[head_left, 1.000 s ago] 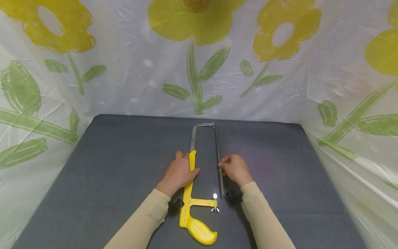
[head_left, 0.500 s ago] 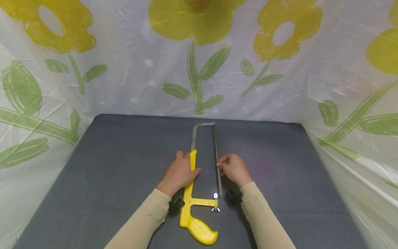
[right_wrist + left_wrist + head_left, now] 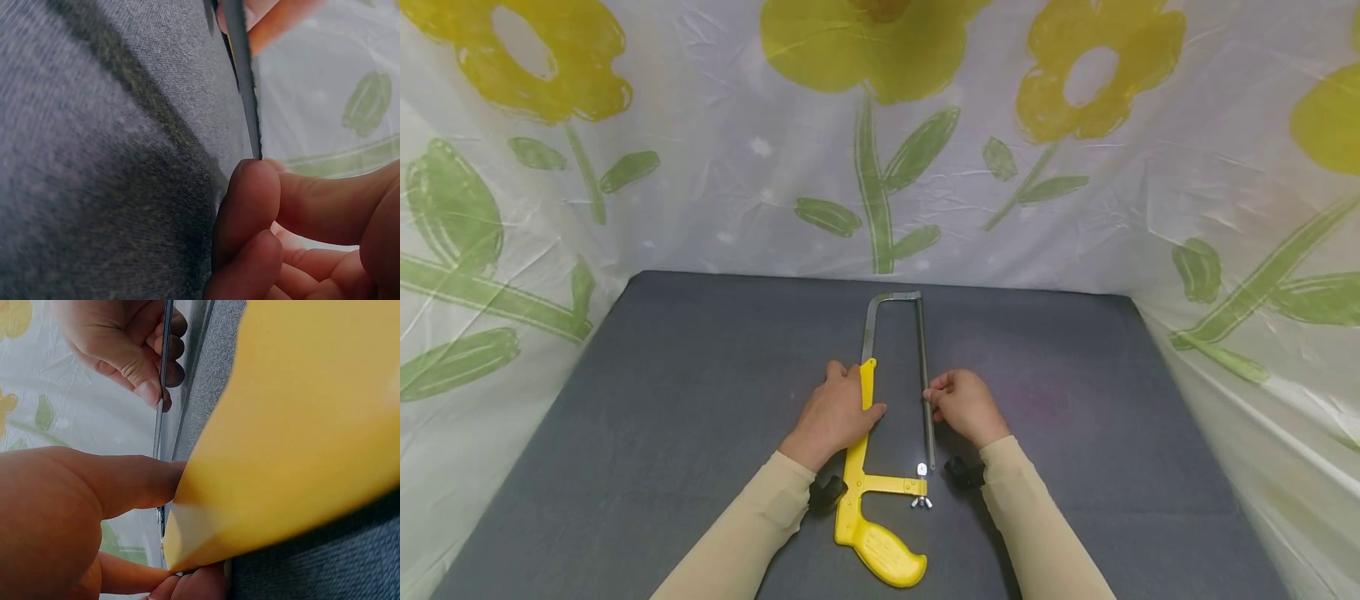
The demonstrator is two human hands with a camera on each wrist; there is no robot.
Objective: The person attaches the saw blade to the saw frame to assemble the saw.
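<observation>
A hacksaw frame (image 3: 854, 467) with a yellow grip and a grey metal bow lies on the dark table. My left hand (image 3: 833, 418) holds its yellow bar, thumb on one side and fingers on the other; the left wrist view shows this grip close up. Between thumb and fingers my right hand (image 3: 967, 407) pinches a thin hacksaw blade (image 3: 922, 350). The blade's far end meets the tip of the bow. Its near end lies just right of the silver blade holder with a wing nut (image 3: 921, 502), apart from it. Toothed edging shows on the blade in the right wrist view.
The dark cloth-covered table (image 3: 700, 350) extends to both sides of the saw. A white curtain (image 3: 715, 167) with yellow flowers hangs behind and at the sides. Black wrist cameras (image 3: 964, 473) sit low over the table near the saw.
My right hand has shifted the blade slightly left, bringing its far end from beside the bow's tip to it. The left hand keeps its hold on the frame.
</observation>
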